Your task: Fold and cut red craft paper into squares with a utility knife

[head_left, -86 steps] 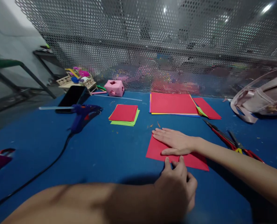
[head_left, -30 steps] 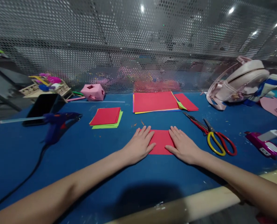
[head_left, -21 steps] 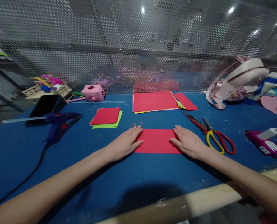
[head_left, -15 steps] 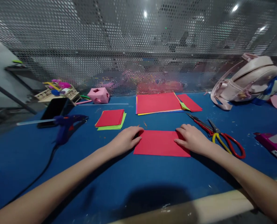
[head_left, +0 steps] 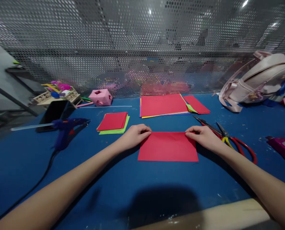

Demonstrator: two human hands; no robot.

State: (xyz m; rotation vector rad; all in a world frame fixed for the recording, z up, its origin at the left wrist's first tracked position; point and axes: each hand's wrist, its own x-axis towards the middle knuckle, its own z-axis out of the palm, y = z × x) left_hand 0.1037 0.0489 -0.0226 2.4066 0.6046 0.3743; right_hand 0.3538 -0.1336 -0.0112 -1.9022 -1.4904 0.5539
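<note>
A red sheet of paper lies in front of me on the blue table, its long sides running left to right. My left hand pinches its far left corner between thumb and fingers. At the far right corner, my right hand grips the paper the same way. The far edge looks slightly raised; the near edge rests on the table. Beyond my left hand sits a stack of red and green paper squares. Scissors with red and yellow handles lie just right of my right hand, overlapping another red-handled tool.
A blue glue gun with its cord lies at left beside a black phone. Larger coloured sheets, a pink paper cube and a pale backpack stand along the metal mesh. A purple tool is at right.
Both hands have shifted to the sheet's far corners and closed into pinches there. The paper's far edge has come up a little. The view has moved slightly.
</note>
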